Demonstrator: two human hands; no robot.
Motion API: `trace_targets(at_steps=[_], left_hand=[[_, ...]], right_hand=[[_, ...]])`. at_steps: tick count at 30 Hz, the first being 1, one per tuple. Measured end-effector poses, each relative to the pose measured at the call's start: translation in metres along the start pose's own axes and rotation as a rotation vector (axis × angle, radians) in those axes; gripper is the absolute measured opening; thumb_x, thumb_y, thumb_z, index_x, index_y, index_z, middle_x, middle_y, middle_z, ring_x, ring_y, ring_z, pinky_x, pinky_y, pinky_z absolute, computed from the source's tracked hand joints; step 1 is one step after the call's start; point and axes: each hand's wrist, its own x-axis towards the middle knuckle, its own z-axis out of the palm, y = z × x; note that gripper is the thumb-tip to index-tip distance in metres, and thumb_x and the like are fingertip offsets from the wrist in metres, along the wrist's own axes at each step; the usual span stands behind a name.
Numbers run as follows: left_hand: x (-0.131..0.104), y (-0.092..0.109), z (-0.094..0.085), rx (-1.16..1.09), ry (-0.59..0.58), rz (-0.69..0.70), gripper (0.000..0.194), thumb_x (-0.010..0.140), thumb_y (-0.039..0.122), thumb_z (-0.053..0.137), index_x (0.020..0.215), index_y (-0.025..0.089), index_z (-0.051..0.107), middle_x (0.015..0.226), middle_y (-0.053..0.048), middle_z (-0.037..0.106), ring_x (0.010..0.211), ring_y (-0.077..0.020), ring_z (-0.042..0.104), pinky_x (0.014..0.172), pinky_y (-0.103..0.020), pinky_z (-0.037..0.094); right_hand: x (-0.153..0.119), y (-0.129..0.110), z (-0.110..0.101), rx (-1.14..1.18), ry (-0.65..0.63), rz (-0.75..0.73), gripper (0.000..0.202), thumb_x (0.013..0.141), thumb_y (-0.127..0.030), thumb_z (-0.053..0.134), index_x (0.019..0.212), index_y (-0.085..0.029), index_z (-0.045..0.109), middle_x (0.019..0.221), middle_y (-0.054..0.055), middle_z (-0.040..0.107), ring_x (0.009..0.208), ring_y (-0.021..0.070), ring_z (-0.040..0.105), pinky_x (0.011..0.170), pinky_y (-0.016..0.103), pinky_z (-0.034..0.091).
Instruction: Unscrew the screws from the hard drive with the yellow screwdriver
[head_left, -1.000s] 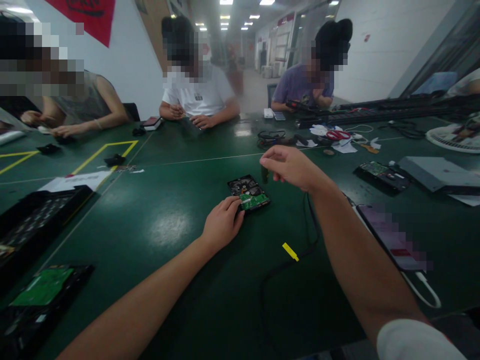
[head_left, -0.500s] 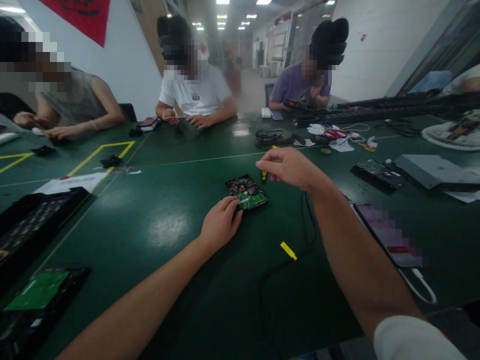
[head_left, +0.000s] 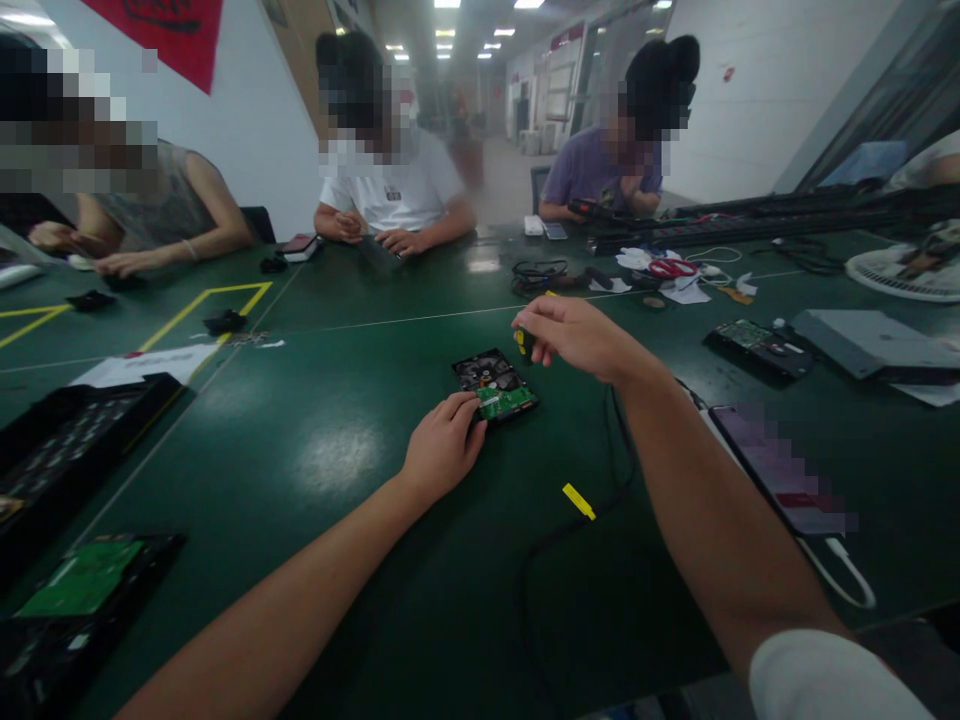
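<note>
On the green table lies a hard drive (head_left: 493,382) with a green circuit board on its near side, turned up towards me. My left hand (head_left: 445,436) grips the drive's near left corner, thumb at the edge and fingertips on the board. Just above and right of the drive, my right hand (head_left: 564,334) is closed around a short black-and-yellow screwdriver (head_left: 524,344). Its handle shows below the fingers; its tip cannot be made out. The screwdriver appears apart from the drive.
A black cable with a yellow tag (head_left: 578,501) runs below my right arm. A phone (head_left: 780,470) lies to the right, with another drive (head_left: 759,350) and a grey box (head_left: 874,342) beyond. At left are a black tray (head_left: 82,450) and a drive (head_left: 82,590). Several people sit opposite.
My right hand has tilted the screwdriver, so its yellow part sits slightly higher and further left. The left hand and the hard drive stay put.
</note>
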Motion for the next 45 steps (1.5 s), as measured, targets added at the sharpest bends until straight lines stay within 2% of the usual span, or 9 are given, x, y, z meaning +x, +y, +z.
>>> trace_targets(at_steps=[3, 9, 17, 20, 23, 31, 37, 42, 45], left_hand=[[0.000, 0.000, 0.000, 0.002, -0.004, -0.005, 0.033, 0.104, 0.031, 0.055, 0.134, 0.019, 0.061, 0.137, -0.015, 0.065, 0.123, -0.0299, 0.067, 0.104, -0.049, 0.060], [0.000, -0.001, 0.001, 0.003, -0.004, -0.009, 0.033, 0.103, 0.030, 0.055, 0.134, 0.019, 0.061, 0.136, -0.015, 0.065, 0.124, -0.0301, 0.067, 0.104, -0.049, 0.060], [0.000, 0.000, 0.001, 0.006, -0.010, -0.013, 0.033, 0.104, 0.031, 0.054, 0.134, 0.019, 0.060, 0.138, -0.015, 0.065, 0.124, -0.0303, 0.067, 0.105, -0.050, 0.060], [0.000, 0.000, 0.001, 0.008, -0.007, -0.012, 0.033, 0.104, 0.031, 0.055, 0.134, 0.019, 0.060, 0.138, -0.014, 0.065, 0.123, -0.0301, 0.067, 0.104, -0.049, 0.060], [0.000, 0.000, 0.001, 0.013, -0.008, -0.017, 0.033, 0.104, 0.031, 0.054, 0.134, 0.019, 0.060, 0.138, -0.014, 0.065, 0.124, -0.0296, 0.066, 0.105, -0.048, 0.059], [-0.001, -0.001, 0.001, 0.004, -0.007, -0.006, 0.033, 0.104, 0.031, 0.054, 0.135, 0.020, 0.060, 0.138, -0.014, 0.064, 0.124, -0.0299, 0.067, 0.104, -0.050, 0.060], [-0.001, -0.001, 0.001, 0.002, 0.004, -0.004, 0.033, 0.104, 0.030, 0.055, 0.135, 0.020, 0.060, 0.138, -0.014, 0.065, 0.124, -0.0298, 0.067, 0.104, -0.049, 0.060], [0.000, 0.000, 0.001, 0.008, -0.010, -0.011, 0.032, 0.105, 0.031, 0.054, 0.134, 0.020, 0.060, 0.138, -0.014, 0.065, 0.124, -0.0299, 0.066, 0.105, -0.049, 0.059], [-0.001, -0.001, 0.001, 0.009, -0.001, -0.009, 0.032, 0.105, 0.031, 0.054, 0.134, 0.020, 0.060, 0.138, -0.014, 0.065, 0.124, -0.0298, 0.067, 0.104, -0.049, 0.060]], right_hand=[[0.000, -0.001, -0.002, 0.057, -0.027, 0.053, 0.016, 0.103, -0.029, 0.060, 0.095, -0.019, 0.069, 0.066, 0.001, 0.068, 0.057, 0.0153, 0.066, 0.054, 0.025, 0.054], [-0.004, -0.001, -0.006, -0.085, -0.014, -0.057, 0.018, 0.100, -0.036, 0.065, 0.096, -0.021, 0.073, 0.071, 0.000, 0.066, 0.061, 0.0133, 0.060, 0.051, 0.023, 0.046], [-0.002, 0.002, -0.005, -0.161, 0.130, 0.008, 0.019, 0.091, -0.034, 0.074, 0.082, -0.019, 0.067, 0.071, 0.002, 0.069, 0.059, 0.0138, 0.060, 0.052, 0.025, 0.043], [-0.005, -0.006, -0.004, -0.116, 0.082, -0.017, 0.008, 0.095, -0.026, 0.068, 0.092, -0.019, 0.070, 0.084, 0.003, 0.074, 0.055, 0.0108, 0.058, 0.050, 0.024, 0.044], [-0.006, -0.009, -0.003, -0.085, -0.002, -0.051, 0.016, 0.101, -0.027, 0.061, 0.092, -0.019, 0.071, 0.095, 0.004, 0.077, 0.052, 0.0082, 0.057, 0.049, 0.023, 0.044], [-0.005, -0.002, -0.001, 0.144, -0.155, 0.014, 0.020, 0.105, -0.037, 0.061, 0.099, -0.020, 0.071, 0.091, 0.005, 0.074, 0.065, 0.0151, 0.070, 0.059, 0.027, 0.057], [-0.006, -0.005, -0.006, -0.061, -0.030, -0.037, 0.015, 0.097, -0.032, 0.071, 0.090, -0.019, 0.070, 0.072, 0.001, 0.068, 0.062, 0.0134, 0.060, 0.050, 0.023, 0.043], [-0.005, -0.005, -0.007, -0.032, 0.018, -0.055, 0.008, 0.096, -0.028, 0.068, 0.096, -0.020, 0.070, 0.090, 0.003, 0.075, 0.064, 0.0124, 0.058, 0.053, 0.024, 0.042], [-0.005, -0.006, -0.006, -0.034, 0.012, -0.071, 0.009, 0.098, -0.028, 0.065, 0.098, -0.021, 0.071, 0.086, 0.002, 0.072, 0.063, 0.0122, 0.057, 0.053, 0.024, 0.042]])
